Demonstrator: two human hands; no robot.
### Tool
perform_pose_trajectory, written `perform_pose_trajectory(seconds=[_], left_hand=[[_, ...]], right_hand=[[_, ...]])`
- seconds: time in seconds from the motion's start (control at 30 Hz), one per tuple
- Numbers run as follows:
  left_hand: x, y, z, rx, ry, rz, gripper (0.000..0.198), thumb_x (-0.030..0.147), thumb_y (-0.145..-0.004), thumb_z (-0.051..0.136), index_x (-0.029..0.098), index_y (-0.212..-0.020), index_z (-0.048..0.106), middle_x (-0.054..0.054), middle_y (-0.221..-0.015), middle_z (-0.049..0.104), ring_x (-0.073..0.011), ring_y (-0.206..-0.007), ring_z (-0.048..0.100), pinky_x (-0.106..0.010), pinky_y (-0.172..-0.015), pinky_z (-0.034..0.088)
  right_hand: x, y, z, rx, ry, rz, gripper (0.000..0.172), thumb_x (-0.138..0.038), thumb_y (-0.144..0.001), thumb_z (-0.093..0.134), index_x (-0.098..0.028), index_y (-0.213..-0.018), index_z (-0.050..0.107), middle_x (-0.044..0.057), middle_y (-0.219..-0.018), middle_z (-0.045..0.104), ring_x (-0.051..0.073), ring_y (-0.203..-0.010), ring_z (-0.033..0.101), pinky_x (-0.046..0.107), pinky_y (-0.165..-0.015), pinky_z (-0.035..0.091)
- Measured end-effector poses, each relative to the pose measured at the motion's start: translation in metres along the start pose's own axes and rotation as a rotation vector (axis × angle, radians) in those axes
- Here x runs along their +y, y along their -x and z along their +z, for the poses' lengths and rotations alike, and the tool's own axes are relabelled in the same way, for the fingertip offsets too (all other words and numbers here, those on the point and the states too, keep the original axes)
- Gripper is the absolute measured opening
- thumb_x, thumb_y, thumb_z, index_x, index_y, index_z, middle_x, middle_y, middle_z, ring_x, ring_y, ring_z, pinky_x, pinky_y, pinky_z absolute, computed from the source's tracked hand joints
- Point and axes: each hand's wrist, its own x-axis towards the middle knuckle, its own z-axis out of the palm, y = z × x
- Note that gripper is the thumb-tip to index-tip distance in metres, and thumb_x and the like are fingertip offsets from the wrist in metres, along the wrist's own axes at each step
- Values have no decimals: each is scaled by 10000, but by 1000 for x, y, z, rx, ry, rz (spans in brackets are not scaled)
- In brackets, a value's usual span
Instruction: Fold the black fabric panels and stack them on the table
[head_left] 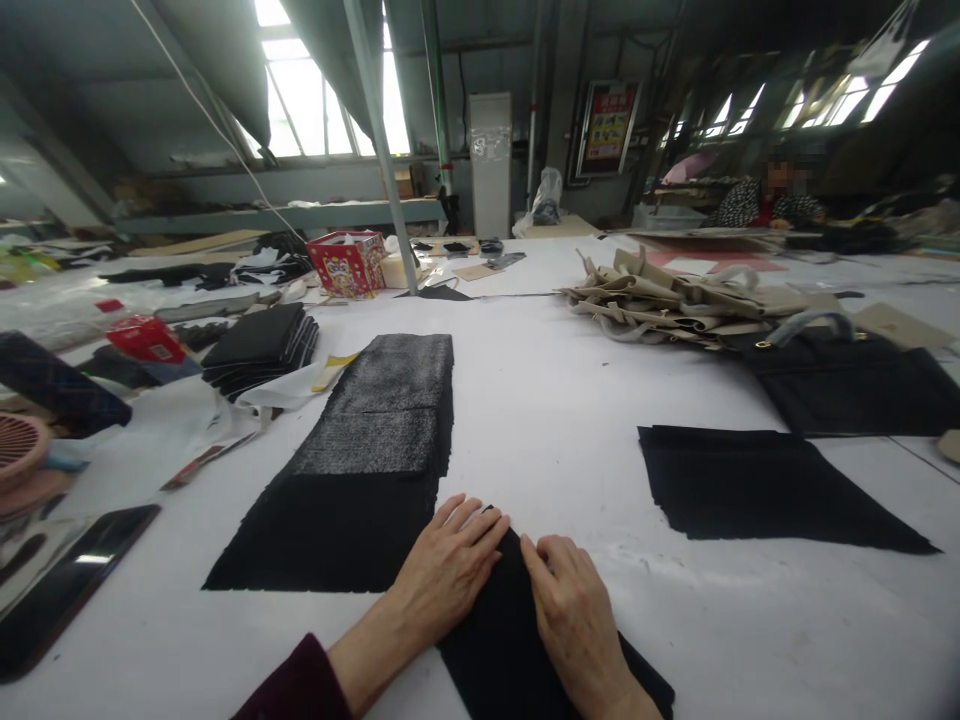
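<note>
A piece of black fabric point(499, 640) lies on the white table close in front of me, its narrow far end between my hands. My left hand point(454, 565) rests flat on its left edge, fingers stretched out. On the right edge is my right hand point(574, 605), its fingers curled in and closed at the fabric; the fingertips are partly hidden. Just left of my left hand is a stack of black fabric pieces point(330, 530), with speckled grey pieces point(382, 415) on its far part. Another black fabric stack point(772, 485) lies to the right.
Beige bag parts point(667, 300) are heaped at the back right, beside a black handbag point(855, 380). A phone point(71, 580), a pink fan point(26, 455), folded dark cloth point(262, 345) and a red box point(349, 262) stand left. A pole point(382, 140) rises behind. A person point(765, 200) sits far right.
</note>
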Motion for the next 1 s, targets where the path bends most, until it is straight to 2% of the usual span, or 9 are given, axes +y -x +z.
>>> perform_pose_trajectory(seconds=[0.3,0.47,0.73,0.83,1.0], left_hand=[[2,-2,0,-17,-94,60,382,236,-1013,432,198,-1392,454,-43,-1354,542,-223,-1315,415,-399,-1175,224],[4,-2,-1,-88,-158,121,493,177,-972,482,216,-1454,384,-52,-1383,507,-219,-1325,408,-385,-1196,176],[9,-4,-5,-109,-224,166,450,175,-983,438,195,-1431,408,-43,-1380,509,-217,-1336,385,-391,-1210,118],[14,-5,-6,-140,-262,207,494,169,-945,473,122,-1431,395,-90,-1335,537,-227,-1307,412,-381,-1202,152],[22,-3,-7,-144,-308,218,578,166,-911,524,176,-1465,359,-107,-1332,525,-247,-1291,445,-397,-1173,224]], right_hand=[[3,11,-4,-29,0,1,318,-8,-911,412,-86,-1157,597,78,-880,527,219,-798,479,349,-706,421],[5,16,-7,-38,9,10,317,5,-892,434,-82,-1151,594,76,-885,522,219,-797,476,353,-708,426],[7,27,-14,-53,23,7,350,14,-876,448,-93,-1182,581,77,-908,523,226,-816,477,362,-725,431],[8,32,-18,-63,26,6,350,5,-888,432,-104,-1185,580,72,-903,522,222,-816,484,359,-734,433],[11,40,-26,-42,45,-7,329,-11,-906,411,-112,-1163,589,70,-886,527,216,-793,488,347,-710,430]])
